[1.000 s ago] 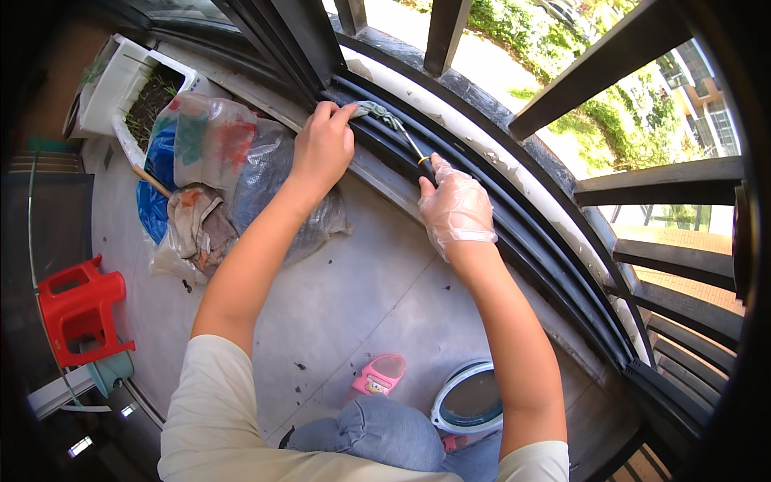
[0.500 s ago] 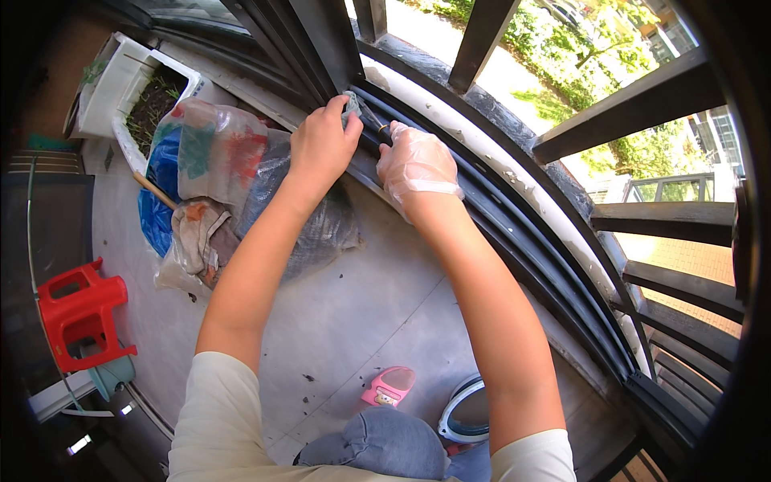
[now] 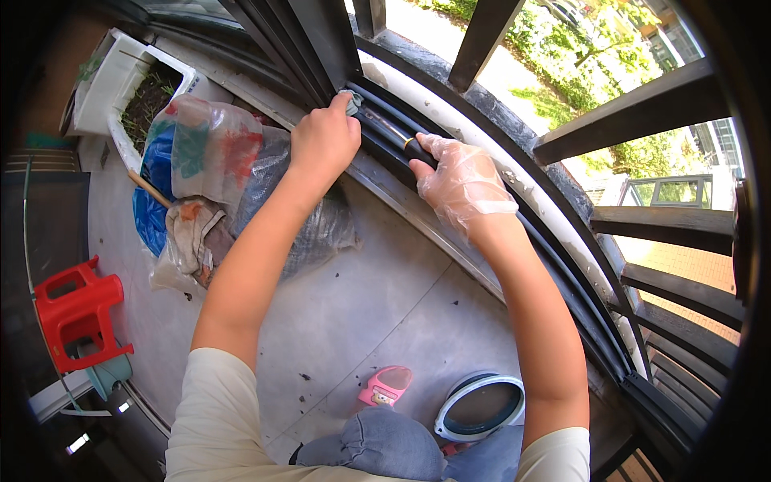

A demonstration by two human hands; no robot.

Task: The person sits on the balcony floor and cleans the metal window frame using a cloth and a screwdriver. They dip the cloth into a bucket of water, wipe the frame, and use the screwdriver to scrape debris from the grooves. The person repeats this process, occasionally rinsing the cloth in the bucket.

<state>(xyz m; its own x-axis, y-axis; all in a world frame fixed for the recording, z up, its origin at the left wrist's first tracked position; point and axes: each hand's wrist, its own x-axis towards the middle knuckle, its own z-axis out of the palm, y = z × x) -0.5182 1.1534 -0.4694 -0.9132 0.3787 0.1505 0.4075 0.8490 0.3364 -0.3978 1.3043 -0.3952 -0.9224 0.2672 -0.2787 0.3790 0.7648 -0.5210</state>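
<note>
My bare left hand (image 3: 326,140) is closed on a small grey-green cloth (image 3: 353,103), pressed into the corner where the dark window frame (image 3: 321,48) meets the sill track. A thin clear plastic glove covers my right hand (image 3: 466,178), whose fingers grip a slim tool (image 3: 389,127) with a black handle, a gold-coloured ring and a long narrow shaft. The shaft lies along the dark sliding-window track (image 3: 554,247), pointing to the cloth. Its far tip is not clear beside the cloth, so I cannot tell what kind of tool it is.
Dark railing bars (image 3: 634,112) stand beyond the track. At left are a white planter (image 3: 120,96) with soil, plastic bags (image 3: 213,145), a stained rag (image 3: 195,229) and a red stool (image 3: 84,313). A pink slipper (image 3: 387,386) and a pale-blue-rimmed basin (image 3: 444,410) are near my legs.
My right hand has slid back along the track, right and toward me, with the tool, showing more of its shaft. My left hand stays at the corner with the cloth.
</note>
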